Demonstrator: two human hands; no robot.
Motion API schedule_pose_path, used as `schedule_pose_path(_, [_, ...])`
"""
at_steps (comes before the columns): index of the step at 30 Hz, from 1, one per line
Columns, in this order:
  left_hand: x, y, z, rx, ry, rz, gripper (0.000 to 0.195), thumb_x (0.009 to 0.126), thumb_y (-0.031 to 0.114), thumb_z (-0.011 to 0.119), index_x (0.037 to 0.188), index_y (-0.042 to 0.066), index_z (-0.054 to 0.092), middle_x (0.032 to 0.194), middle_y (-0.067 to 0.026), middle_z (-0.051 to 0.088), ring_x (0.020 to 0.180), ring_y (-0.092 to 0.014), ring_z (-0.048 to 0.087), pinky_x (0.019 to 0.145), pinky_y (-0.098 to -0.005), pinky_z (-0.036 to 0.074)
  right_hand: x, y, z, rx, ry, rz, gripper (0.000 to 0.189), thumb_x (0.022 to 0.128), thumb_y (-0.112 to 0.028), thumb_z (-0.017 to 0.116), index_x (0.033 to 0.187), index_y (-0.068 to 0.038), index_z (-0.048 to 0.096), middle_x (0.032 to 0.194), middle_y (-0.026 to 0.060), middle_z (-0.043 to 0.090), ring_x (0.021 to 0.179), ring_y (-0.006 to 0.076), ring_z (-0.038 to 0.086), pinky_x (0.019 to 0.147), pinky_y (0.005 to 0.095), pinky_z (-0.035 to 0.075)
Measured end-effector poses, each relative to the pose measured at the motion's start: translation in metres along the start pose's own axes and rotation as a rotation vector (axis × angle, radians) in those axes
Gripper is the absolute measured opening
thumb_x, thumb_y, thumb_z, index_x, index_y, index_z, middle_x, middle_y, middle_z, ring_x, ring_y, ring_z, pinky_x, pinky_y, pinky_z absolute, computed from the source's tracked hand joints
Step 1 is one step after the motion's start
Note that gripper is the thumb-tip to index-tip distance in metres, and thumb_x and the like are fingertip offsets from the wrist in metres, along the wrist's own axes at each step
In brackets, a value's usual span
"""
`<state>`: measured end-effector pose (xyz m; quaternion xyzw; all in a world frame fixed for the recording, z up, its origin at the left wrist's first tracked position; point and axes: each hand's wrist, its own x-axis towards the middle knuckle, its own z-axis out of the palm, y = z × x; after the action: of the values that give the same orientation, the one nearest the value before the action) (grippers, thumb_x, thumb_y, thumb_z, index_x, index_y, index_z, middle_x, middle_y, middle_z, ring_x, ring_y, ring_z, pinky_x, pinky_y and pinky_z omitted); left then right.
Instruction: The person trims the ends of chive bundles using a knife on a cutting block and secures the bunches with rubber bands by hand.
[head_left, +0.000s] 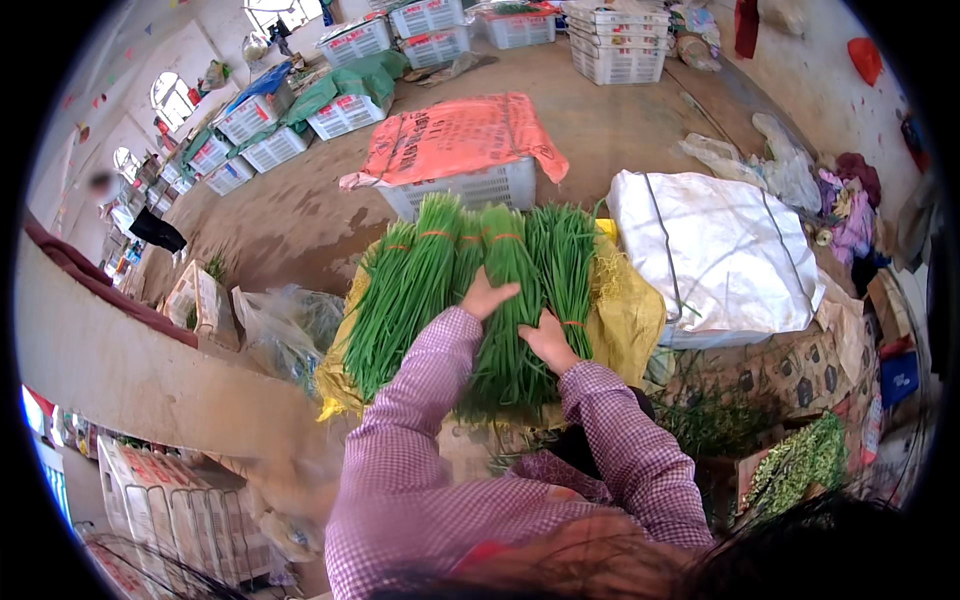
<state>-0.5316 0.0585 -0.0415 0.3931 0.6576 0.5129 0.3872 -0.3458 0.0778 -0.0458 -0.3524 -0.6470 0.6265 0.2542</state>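
Several bundles of long green stalks, seemingly garlic chives, lie side by side on a yellow woven plastic sack (626, 300). Red-orange bands circle them. My left hand (486, 295), thumb spread to the right, rests on the upper part of a middle bundle (506, 330). Lower down, my right hand (547, 341) touches the same bundle's right side, between it and the rightmost bundle (559, 255), whose band shows near the hand. On the left lies a wide bundle (420, 300). The undersides of both hands are hidden, so how firmly they grip does not show.
Beyond the chives stands a white plastic crate (480, 187) under a red woven sack (465, 139). To the right is a crate covered by a white sheet (720, 247). Clear plastic bags (292, 330) lie left. Stacked crates (619, 45) stand farther back. A person (142, 214) is at far left.
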Motion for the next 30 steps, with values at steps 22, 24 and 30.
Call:
schedule_pose_path(22, [0.013,0.016,0.031,1.134,-0.02,0.362,0.063,0.09,0.052,0.059,0.143,0.02,0.049,0.158,-0.0087,0.033,0.147,-0.038,0.024,0.119,-0.0589,0.019,0.002,0.017,0.01,-0.441,-0.006,0.088,0.05,0.089,-0.024,0.058,0.124,0.007,0.04,0.106,0.0351,0.063,0.1,0.0486,0.063,0.09,0.0523,0.048])
schedule_pose_path(24, [0.017,-0.008,0.027,1.118,0.011,0.241,0.063,0.086,0.059,0.057,0.143,0.035,0.049,0.162,-0.0001,0.026,0.151,-0.036,0.015,0.118,-0.0646,0.012,0.004,0.01,0.013,-0.376,0.001,0.084,0.052,0.088,-0.023,0.058,0.125,0.007,0.039,0.106,0.0353,0.063,0.101,0.0491,0.062,0.091,0.0529,0.048])
schedule_pose_path(30, [0.02,-0.013,0.04,1.014,0.072,0.374,0.058,0.085,0.045,0.064,0.14,0.029,0.053,0.16,-0.004,0.03,0.147,-0.043,0.021,0.115,-0.0676,0.019,-0.001,0.027,0.007,-0.311,0.044,0.011,0.06,0.084,-0.02,0.059,0.132,0.008,0.034,0.11,0.037,0.061,0.105,0.0508,0.059,0.093,0.054,0.047])
